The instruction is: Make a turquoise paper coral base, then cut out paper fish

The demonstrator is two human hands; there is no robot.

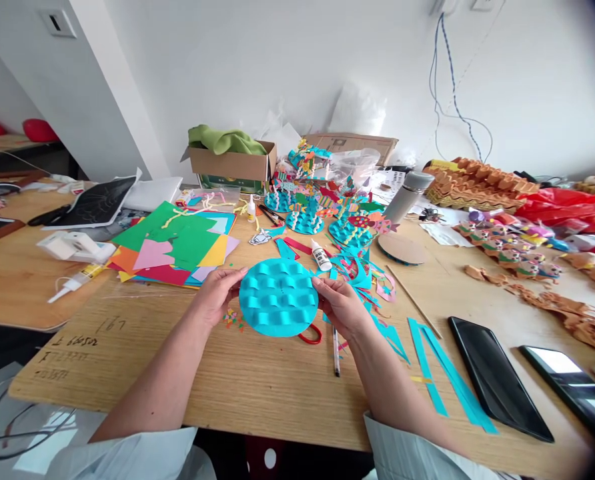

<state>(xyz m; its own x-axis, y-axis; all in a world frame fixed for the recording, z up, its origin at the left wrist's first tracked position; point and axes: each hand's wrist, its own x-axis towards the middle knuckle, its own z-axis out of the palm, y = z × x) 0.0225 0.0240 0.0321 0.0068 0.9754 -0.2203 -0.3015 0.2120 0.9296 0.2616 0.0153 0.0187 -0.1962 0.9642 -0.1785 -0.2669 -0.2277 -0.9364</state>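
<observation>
A round turquoise paper disc [279, 297] with rows of raised, wavy paper strips is held up above the table, its face toward me. My left hand [221, 293] pinches its left edge, and my right hand [338, 303] pinches the right edge. Red-handled scissors [311, 335] stick out from under the disc, their blades hidden. Beside my right hand lie a pen [336, 352] and turquoise paper scraps [390, 339]. A white glue bottle [321, 255] lies just beyond the disc. Small colourful paper bits [233, 319] lie near my left hand.
Stacked coloured paper [177, 233] lies at left, near a glue tube [77, 280]. Behind stand finished turquoise paper models [305, 217], a cardboard box [230, 163] and a grey bottle [407, 197]. A wooden stick [413, 301], turquoise strips [447, 367] and two phones [500, 377] lie at right.
</observation>
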